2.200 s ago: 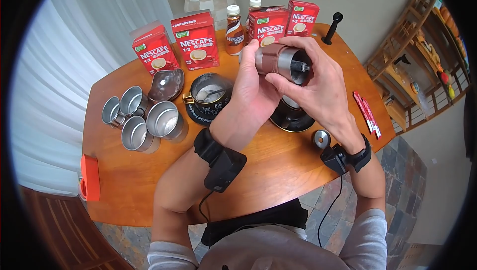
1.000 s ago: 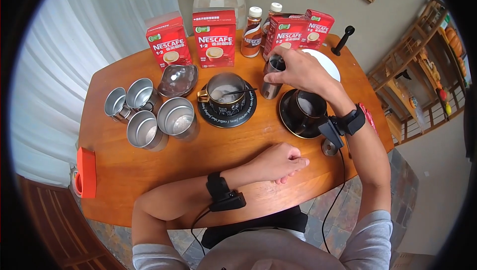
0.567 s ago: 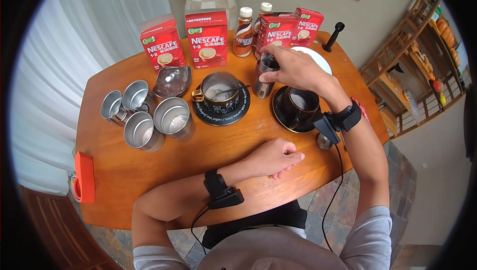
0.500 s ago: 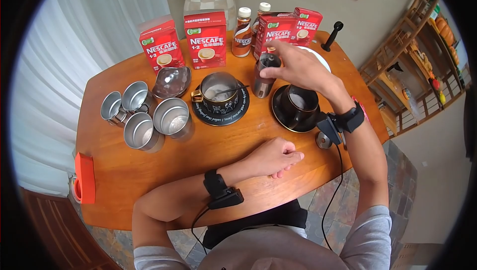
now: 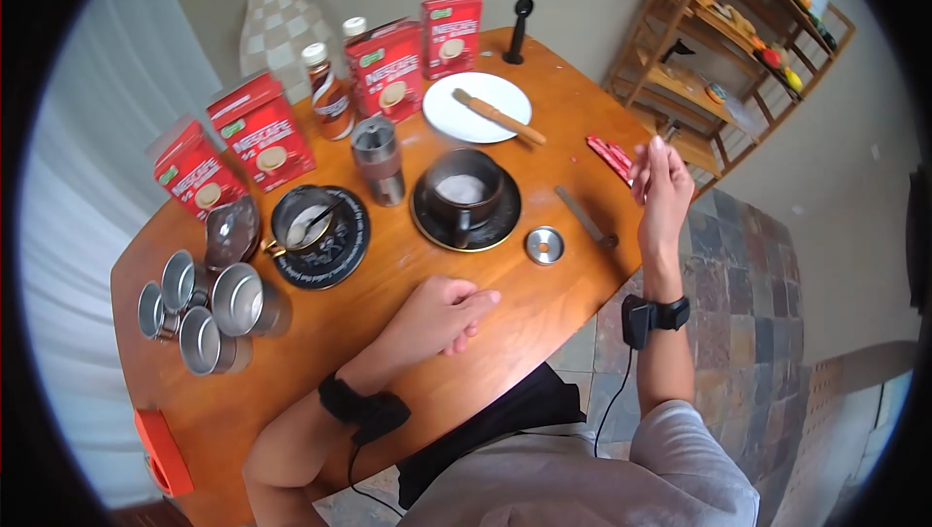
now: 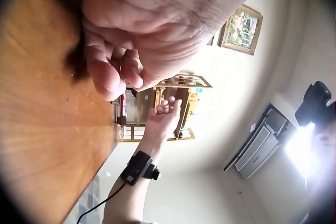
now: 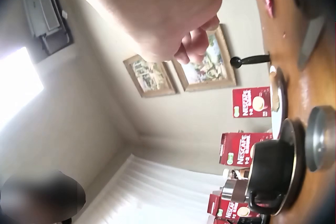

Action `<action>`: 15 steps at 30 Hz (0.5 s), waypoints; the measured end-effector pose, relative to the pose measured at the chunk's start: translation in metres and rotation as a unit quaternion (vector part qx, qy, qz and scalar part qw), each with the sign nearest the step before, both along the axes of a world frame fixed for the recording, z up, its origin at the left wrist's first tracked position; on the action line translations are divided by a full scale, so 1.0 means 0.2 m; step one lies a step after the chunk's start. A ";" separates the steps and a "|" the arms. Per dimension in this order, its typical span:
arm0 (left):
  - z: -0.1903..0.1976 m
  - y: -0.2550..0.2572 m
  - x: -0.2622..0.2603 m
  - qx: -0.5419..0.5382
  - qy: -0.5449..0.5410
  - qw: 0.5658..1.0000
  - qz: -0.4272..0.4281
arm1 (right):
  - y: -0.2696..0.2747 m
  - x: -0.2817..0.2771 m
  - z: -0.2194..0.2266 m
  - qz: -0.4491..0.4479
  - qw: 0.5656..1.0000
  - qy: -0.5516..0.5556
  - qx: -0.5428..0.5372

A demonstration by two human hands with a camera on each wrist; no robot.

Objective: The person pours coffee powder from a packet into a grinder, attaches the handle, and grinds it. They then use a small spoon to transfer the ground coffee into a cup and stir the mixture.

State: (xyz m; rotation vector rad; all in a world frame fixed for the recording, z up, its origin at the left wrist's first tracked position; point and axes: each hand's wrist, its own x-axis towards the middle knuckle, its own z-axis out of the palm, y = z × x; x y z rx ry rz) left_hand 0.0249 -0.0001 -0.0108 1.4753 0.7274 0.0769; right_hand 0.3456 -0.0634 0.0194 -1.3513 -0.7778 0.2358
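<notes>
My right hand [image 5: 663, 182] is raised at the table's right edge, fingers loosely bent, nothing in them. It overlaps the red stick sachets [image 5: 608, 154] in the head view; the right wrist view shows it up off the table. My left hand [image 5: 439, 317] rests near the front edge with its fingers loosely curled and holds nothing. A steel coffee grinder [image 5: 378, 166] with a brown band stands upright beside a black cup [image 5: 462, 187] on a dark saucer [image 5: 424, 220]. The grinder's body is untouched. A round metal lid [image 5: 545, 246] and a crank handle [image 5: 586, 217] lie nearer my right hand.
At the back stand red Nescafe boxes [image 5: 260, 129] and bottles [image 5: 328, 90]. A brush [image 5: 500, 117] lies across a white plate [image 5: 447, 119]. On the left are several steel cups [image 5: 239, 300], a glass bowl [image 5: 232, 233] and a gold-handled cup [image 5: 303, 223] with a spoon.
The grinder went from both hands to upright on the table, and my right hand let go and moved right. My left hand came down to the front. The head view turned right.
</notes>
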 end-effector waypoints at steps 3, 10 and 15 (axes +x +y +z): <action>0.02 0.00 0.00 0.010 0.025 1.000 0.001 | -0.09 0.02 -0.12 -0.051 0.998 0.014 0.027; 0.02 -0.01 0.01 0.005 0.023 0.999 0.026 | -0.24 -0.27 -0.12 0.081 0.912 -0.281 -0.288; 0.02 -0.02 0.01 -0.002 0.017 1.000 0.026 | -0.24 -0.39 -0.15 0.122 0.872 -0.356 -0.313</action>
